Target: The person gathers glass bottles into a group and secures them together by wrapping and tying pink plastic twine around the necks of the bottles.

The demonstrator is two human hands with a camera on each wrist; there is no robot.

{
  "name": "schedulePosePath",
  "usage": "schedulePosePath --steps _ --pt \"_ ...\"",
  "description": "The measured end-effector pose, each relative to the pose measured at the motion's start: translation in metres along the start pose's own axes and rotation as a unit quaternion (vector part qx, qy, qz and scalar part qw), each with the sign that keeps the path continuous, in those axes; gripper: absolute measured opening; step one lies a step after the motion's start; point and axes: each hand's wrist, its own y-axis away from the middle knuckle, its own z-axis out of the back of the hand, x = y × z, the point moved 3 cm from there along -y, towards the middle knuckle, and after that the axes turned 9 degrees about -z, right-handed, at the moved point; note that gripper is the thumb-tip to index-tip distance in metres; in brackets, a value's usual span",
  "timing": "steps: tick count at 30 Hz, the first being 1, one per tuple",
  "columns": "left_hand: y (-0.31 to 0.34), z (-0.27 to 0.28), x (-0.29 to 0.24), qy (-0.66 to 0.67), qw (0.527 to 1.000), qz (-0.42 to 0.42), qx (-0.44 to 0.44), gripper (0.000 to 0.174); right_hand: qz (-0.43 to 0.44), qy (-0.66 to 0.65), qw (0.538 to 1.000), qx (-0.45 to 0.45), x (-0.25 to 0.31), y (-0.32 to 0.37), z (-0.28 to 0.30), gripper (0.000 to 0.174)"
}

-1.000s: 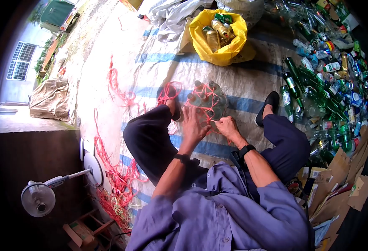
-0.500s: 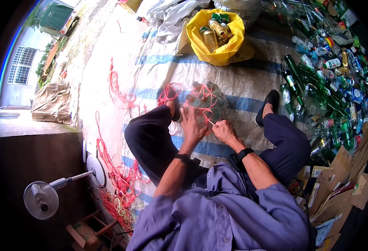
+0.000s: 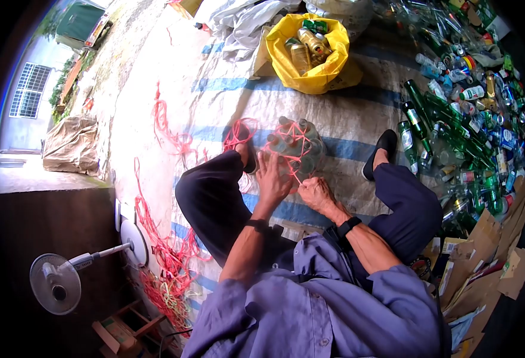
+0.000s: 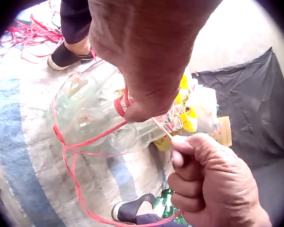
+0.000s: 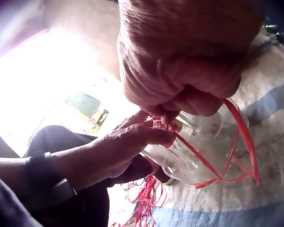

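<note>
A bundle of clear glass bottles (image 3: 313,152) stands on the sheet between the person's feet, with pink plastic twine (image 3: 298,158) criss-crossed round the necks. The left hand (image 3: 272,182) lies at the bundle's near left side. Its thumb (image 4: 137,112) presses twine at a twine-wound bottle neck, seen in the left wrist view; its other fingers are largely hidden there. Close by on the right, the right hand (image 3: 317,194) has curled fingers and pinches a taut strand of twine (image 4: 162,127) between thumb and forefinger. Another strand (image 5: 244,130) trails from beneath that hand.
Beyond the bundle stands a yellow bag (image 3: 307,77) of cans. Green bottles (image 3: 418,119) and mixed cans pile up on the right, above flattened cardboard (image 3: 474,256). Loose pink twine (image 3: 170,262) and a fan (image 3: 55,283) are at the left.
The right hand has moved toward the body, and the strand it pinches stretches further from the bundle. The left hand stays at the bundle with little shift.
</note>
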Motion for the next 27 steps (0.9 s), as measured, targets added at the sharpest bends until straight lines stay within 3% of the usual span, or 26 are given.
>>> schedulePosePath --steps 2,6,8,14,21,27 --pt "0.002 0.000 0.001 0.007 1.000 -0.006 0.003 0.088 0.048 0.038 0.998 0.018 0.012 0.006 0.005 0.024" --pt "0.001 0.001 0.000 0.001 1.000 -0.011 0.003 0.084 0.050 -0.004 0.998 0.021 0.019 0.014 0.008 0.025" --pt "-0.001 0.004 -0.003 0.007 1.000 -0.009 -0.002 0.083 -0.012 -0.023 1.000 0.006 0.009 0.017 0.001 0.026" --pt "-0.002 0.005 0.001 0.018 1.000 -0.009 0.012 0.082 -0.011 0.021 0.999 0.023 0.003 0.020 -0.005 0.026" --pt "-0.012 0.015 0.007 0.058 0.998 -0.004 0.015 0.075 0.034 -0.003 0.999 -0.005 0.032 0.023 -0.001 0.026" --pt "-0.014 0.017 0.020 0.038 0.998 -0.011 0.045 0.073 0.057 0.044 0.997 0.040 0.024 0.024 -0.017 0.025"
